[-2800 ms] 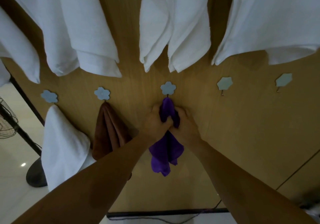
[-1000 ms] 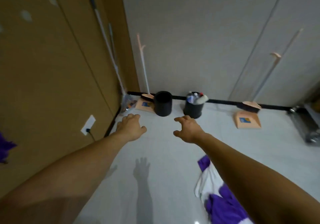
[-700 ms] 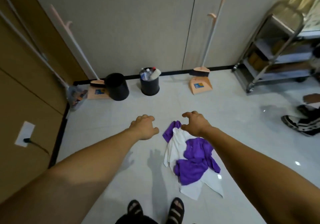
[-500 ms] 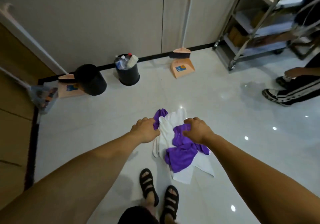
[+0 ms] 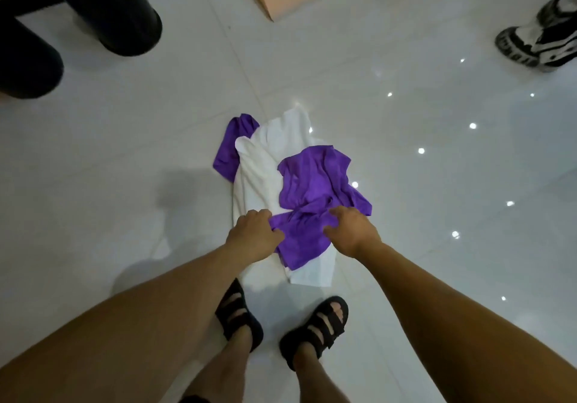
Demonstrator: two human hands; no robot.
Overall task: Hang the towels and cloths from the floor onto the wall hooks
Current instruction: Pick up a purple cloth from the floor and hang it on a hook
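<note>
While the left hand point(image 5: 254, 234) and right hand point(image 5: 353, 231) clutch the crumpled purple cloth point(image 5: 315, 184), the rumpled white towel point(image 5: 259, 171) beneath stretches lengthwise away from the sandals point(image 5: 236, 318).

My left hand point(image 5: 254, 234) and right hand point(image 5: 351, 231) gripped the purple cloth point(image 5: 312, 184) (crumpled over a white towel point(image 5: 259, 165)) on the floor point(image 5: 125, 152).

Crumpled purple microfibre cloth point(image 5: 315, 190) heaped on top of a rumpled white terry towel point(image 5: 260, 168), stretched lengthwise on the glossy pale tiled floor point(image 5: 125, 152). Second purple cloth point(image 5: 232, 143) tucked under the towel's far left edge, partly hidden.
</note>
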